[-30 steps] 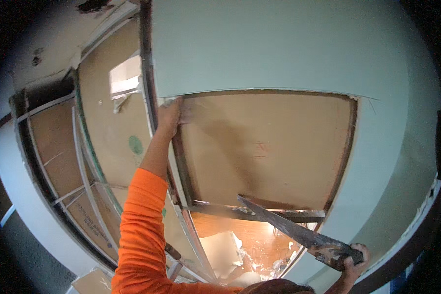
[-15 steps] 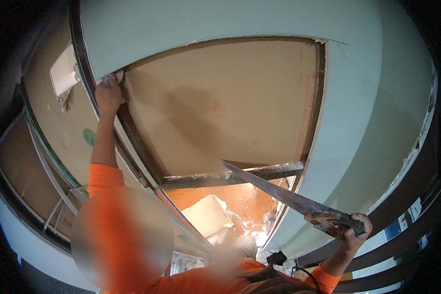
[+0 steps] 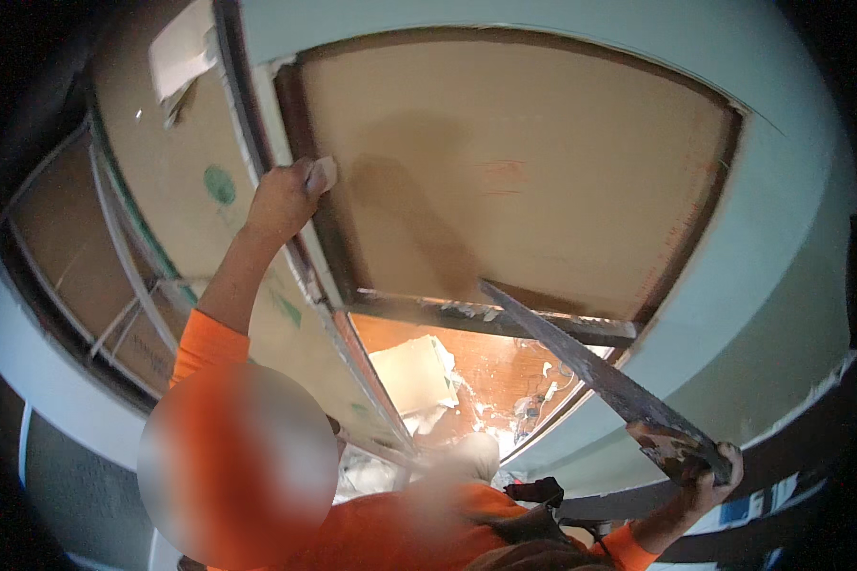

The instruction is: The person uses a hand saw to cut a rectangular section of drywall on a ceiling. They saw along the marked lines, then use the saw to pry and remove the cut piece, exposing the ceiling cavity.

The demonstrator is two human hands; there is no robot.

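Note:
My right hand (image 3: 718,476), at the lower right, is wrapped round the wooden handle of a handsaw (image 3: 590,371). The long, dull grey blade slants up to the left, and its tip overlaps the lower part of a brown panel (image 3: 543,133). Close to the dark upright on the panel's left side is my left hand (image 3: 284,204), its fingers closed on a small pale broken piece of board (image 3: 325,175). A dark crossbar (image 3: 505,316) runs below the panel, behind the saw blade.
Pale green board (image 3: 800,228) surrounds the opening at the top and right. Through the gap under the crossbar, a pale board piece (image 3: 411,376) and scattered debris lie on an orange-brown floor (image 3: 495,371). Thin metal rods (image 3: 114,224) stand at the left.
My left hand has come down from the panel's upper left corner with a pale piece in its fingers. The view has shifted; the saw stays in my right hand.

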